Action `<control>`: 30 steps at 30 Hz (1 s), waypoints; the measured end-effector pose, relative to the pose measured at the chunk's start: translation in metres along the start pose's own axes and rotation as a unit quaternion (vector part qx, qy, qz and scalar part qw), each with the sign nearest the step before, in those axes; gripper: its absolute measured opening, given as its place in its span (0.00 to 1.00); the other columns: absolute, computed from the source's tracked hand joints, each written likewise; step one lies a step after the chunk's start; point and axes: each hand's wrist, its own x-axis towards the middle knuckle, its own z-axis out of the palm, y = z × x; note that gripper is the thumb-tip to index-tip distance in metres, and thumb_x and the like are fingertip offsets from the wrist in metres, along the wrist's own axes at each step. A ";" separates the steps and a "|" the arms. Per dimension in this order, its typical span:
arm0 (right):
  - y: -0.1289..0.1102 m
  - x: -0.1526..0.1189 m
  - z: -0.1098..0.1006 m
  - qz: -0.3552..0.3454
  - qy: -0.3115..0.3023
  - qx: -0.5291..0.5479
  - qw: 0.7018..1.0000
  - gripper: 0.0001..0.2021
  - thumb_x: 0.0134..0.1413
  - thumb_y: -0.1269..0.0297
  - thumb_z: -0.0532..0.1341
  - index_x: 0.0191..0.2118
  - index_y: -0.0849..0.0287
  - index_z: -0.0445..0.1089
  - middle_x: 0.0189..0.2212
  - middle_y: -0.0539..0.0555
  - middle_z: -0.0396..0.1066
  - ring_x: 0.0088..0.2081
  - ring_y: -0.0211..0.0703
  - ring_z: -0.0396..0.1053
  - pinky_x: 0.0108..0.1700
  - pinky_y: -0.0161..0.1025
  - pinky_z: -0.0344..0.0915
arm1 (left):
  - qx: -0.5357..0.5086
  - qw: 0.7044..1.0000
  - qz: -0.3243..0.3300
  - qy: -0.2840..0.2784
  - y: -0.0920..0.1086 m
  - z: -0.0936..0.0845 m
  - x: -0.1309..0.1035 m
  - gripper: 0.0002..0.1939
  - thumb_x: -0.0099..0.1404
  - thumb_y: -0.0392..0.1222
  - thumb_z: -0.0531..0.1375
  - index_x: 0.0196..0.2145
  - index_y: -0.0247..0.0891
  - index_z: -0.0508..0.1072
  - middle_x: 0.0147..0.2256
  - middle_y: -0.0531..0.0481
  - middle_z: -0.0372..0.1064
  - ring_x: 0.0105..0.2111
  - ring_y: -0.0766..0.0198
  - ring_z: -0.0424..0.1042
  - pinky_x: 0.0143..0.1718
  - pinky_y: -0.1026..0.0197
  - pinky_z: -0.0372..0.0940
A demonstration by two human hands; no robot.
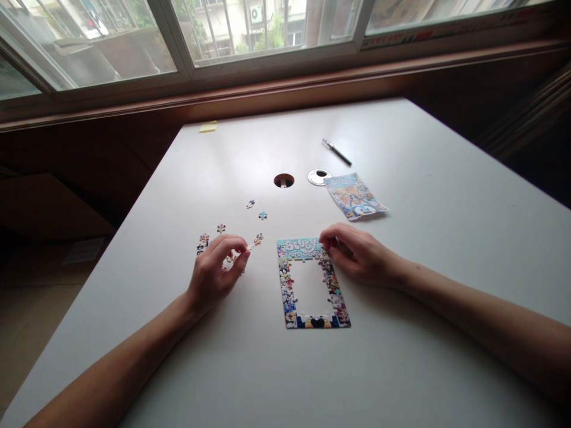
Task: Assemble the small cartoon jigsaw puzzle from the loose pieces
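Left hand (212, 267): we are closing thumb and forefinger on a small puzzle piece (250, 246), left of the centre of the frame, and we are holding it edge-on, so we are not making out its picture
Right hand (357, 252): we are curling the fingers, with the fingertips resting at the upper right corner of the puzzle border; whether they are pinching it or only touching it, we cannot tell
Puzzle border (288, 297): we are seeing it lying flat just below the centre of the frame, between our two hands, with big lettering running across its top, joined pieces lining its sides and the tabletop showing through its middle
Loose pieces (221, 228): we are seeing them lying scattered left of the centre of the frame, around the left hand, which is partly hiding some
Printed sheet (354, 196): it is lying right of the centre, above the right hand, with its upper left corner meeting the metal ring (314, 178)
Pen (337, 152): it is lying slantwise above the sheet, upper right of centre
Table (223, 368): we are working over its white top, with a round hole (284, 181) showing just above centre and a yellow note (208, 126) lying at the upper left edge
Window (267, 30): it is stretching across the top of the frame
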 end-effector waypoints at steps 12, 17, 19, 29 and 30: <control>0.000 0.000 -0.001 -0.004 0.001 0.003 1.000 0.12 0.55 0.77 0.56 0.44 0.56 0.64 0.34 0.53 0.68 0.34 0.41 0.65 0.37 0.40 0.65 | 0.004 1.000 0.014 0.004 0.003 0.000 0.003 0.06 0.64 0.29 0.60 0.38 0.38 0.72 0.37 0.48 0.73 0.37 0.65 0.72 0.37 0.61 0.69; 0.000 0.000 0.000 -0.003 0.000 0.003 1.000 0.12 0.55 0.77 0.56 0.44 0.56 0.64 0.34 0.53 0.68 0.34 0.41 0.65 0.37 0.39 0.64 | 0.006 1.000 0.023 0.000 0.001 0.000 0.002 0.08 0.63 0.28 0.61 0.39 0.37 0.73 0.38 0.48 0.74 0.38 0.65 0.73 0.39 0.61 0.70; 0.000 0.000 0.000 -0.003 -0.001 0.003 1.000 0.12 0.55 0.77 0.56 0.44 0.57 0.64 0.35 0.53 0.68 0.34 0.41 0.65 0.37 0.39 0.64 | 0.003 1.000 0.027 -0.003 0.001 -0.001 0.002 0.08 0.63 0.28 0.61 0.39 0.37 0.73 0.39 0.48 0.74 0.39 0.64 0.73 0.41 0.61 0.70; 0.000 0.000 0.000 -0.003 0.001 0.001 1.000 0.11 0.56 0.77 0.56 0.44 0.57 0.64 0.34 0.53 0.68 0.34 0.41 0.65 0.37 0.39 0.64 | -0.006 0.999 0.049 -0.015 0.003 -0.003 0.004 0.09 0.63 0.27 0.61 0.39 0.38 0.74 0.40 0.47 0.75 0.42 0.62 0.74 0.44 0.59 0.70; 0.000 0.000 0.000 -0.003 0.002 0.000 1.000 0.11 0.56 0.77 0.56 0.44 0.57 0.64 0.34 0.53 0.68 0.34 0.41 0.65 0.37 0.39 0.64 | -0.006 0.999 0.050 -0.015 0.002 -0.002 0.004 0.09 0.63 0.27 0.61 0.39 0.38 0.74 0.40 0.47 0.75 0.42 0.62 0.74 0.44 0.59 0.70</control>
